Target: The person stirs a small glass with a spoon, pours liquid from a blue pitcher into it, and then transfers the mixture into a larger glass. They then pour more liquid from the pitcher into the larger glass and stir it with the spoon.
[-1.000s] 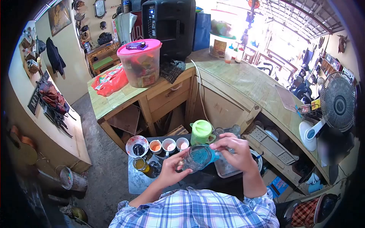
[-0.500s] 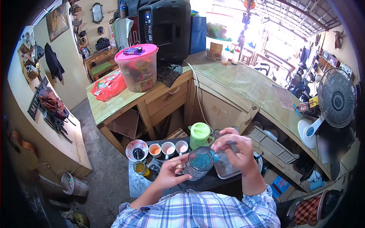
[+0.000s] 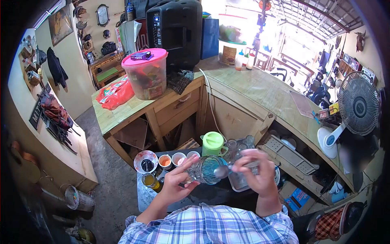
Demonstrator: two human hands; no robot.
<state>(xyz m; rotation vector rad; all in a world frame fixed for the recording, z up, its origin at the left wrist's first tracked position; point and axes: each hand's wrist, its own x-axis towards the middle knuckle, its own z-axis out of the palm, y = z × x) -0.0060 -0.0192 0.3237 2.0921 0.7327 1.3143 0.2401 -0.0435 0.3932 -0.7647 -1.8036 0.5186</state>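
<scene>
My left hand (image 3: 177, 178) grips a clear glass mug (image 3: 203, 170) with a blue-green tint inside, tipped on its side with the mouth toward the right. My right hand (image 3: 256, 174) holds a metal spoon (image 3: 224, 170); the spoon's bowl sits at the mug's mouth. Both hands hover above a dark low table (image 3: 195, 194). Behind the mug stands a green-lidded pitcher (image 3: 213, 143). A metal tray (image 3: 239, 185) with several upturned glasses (image 3: 239, 145) lies under my right hand.
Small cups (image 3: 165, 161) and a patterned bowl (image 3: 145, 159) line the table's far edge, with a jar of amber liquid (image 3: 149, 179) at the left. A wooden counter (image 3: 260, 89) wraps behind, bearing a pink-lidded container (image 3: 145, 74) and a black speaker (image 3: 174, 30). A fan (image 3: 357, 109) stands right.
My left hand has tipped the mug from facing me to lying sideways. My right hand has drawn back to the right, bringing the spoon out to the mug's mouth.
</scene>
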